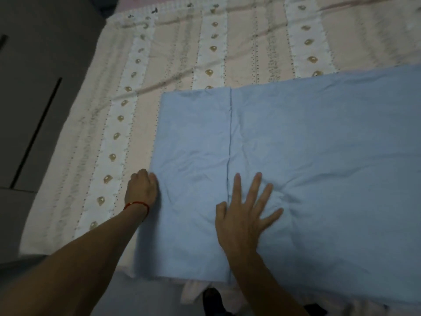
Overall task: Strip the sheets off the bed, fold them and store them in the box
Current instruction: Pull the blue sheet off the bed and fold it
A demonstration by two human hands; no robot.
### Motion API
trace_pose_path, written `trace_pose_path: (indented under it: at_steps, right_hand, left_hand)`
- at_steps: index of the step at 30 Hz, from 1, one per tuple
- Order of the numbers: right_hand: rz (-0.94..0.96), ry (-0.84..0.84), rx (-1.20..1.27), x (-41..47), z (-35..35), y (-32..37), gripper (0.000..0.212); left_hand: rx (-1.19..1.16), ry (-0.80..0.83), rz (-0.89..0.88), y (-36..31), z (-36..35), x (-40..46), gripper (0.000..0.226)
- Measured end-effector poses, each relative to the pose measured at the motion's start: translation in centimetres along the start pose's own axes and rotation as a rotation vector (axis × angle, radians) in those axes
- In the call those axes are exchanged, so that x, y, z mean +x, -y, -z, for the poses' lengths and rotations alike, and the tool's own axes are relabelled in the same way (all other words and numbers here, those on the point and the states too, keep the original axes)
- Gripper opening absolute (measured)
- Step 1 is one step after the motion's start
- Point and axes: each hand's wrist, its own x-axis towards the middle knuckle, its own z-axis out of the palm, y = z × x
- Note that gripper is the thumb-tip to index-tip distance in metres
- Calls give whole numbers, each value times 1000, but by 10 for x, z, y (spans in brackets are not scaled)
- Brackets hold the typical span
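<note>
A light blue sheet [307, 156] lies folded into a wide rectangle on the bed, with a stitched seam running front to back near its left end. My right hand [245, 208] presses flat on it just right of the seam, fingers spread. At the sheet's left edge my left hand [141, 189] is curled, its fingers tucked at the fabric's border; a red string circles that wrist. Whether those fingers pinch the edge is hidden. No box is in view.
Under the blue sheet a pink and white striped bedspread [159, 65] with small golden motifs covers the bed. The grey floor [34, 87] lies to the left. The bed's near edge runs along the bottom, with a dark shoe [213, 299] below it.
</note>
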Motion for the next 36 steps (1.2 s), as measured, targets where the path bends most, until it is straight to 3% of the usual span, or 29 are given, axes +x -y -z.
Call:
trace_pose_path:
  at_steps: [2,4,9,12,15,19,23,28,31,32,35,36]
  right_hand:
    - [279,66,-36,12,-8,-4,71]
    - [375,187,-105,21,-20,-13,65]
    - [371,501,-173,42,-13,-23,67]
    - [355,639,-107,50,14,-22,66]
    - [300,714,76,55,37,-34,62]
    - [158,619,504,52,74,-54,49]
    - [-44,547,796,48,107,-79,24]
    - [-311,517,1120,57,150,-122,36]
    - [-373,380,1039,56,158,-165,78]
    - [-410,371,1026,54,157,-180,83]
    - [-392,387,829,48,147,-228,77]
    - [-359,379,769,44,149,-235,60]
  left_hand:
    - [-45,91,32,3,8,3,41]
    - [-131,199,118,1,16,6,39]
    - [-455,379,212,4,32,18,45]
    - [-552,447,105,-9,52,8,37]
    - [-509,488,-88,-43,81,-15,47]
    - [-462,577,-311,-106,112,-60,51]
    - [-562,563,-429,-181,113,-107,44]
    - [-501,569,-576,-277,62,-162,53]
    - [-440,692,-518,-315,6,-192,68]
    - [-442,724,-466,-321,-11,-200,74]
    - [-244,645,-493,-316,-53,-202,73]
    - [-120,559,-558,-309,-62,-195,67]
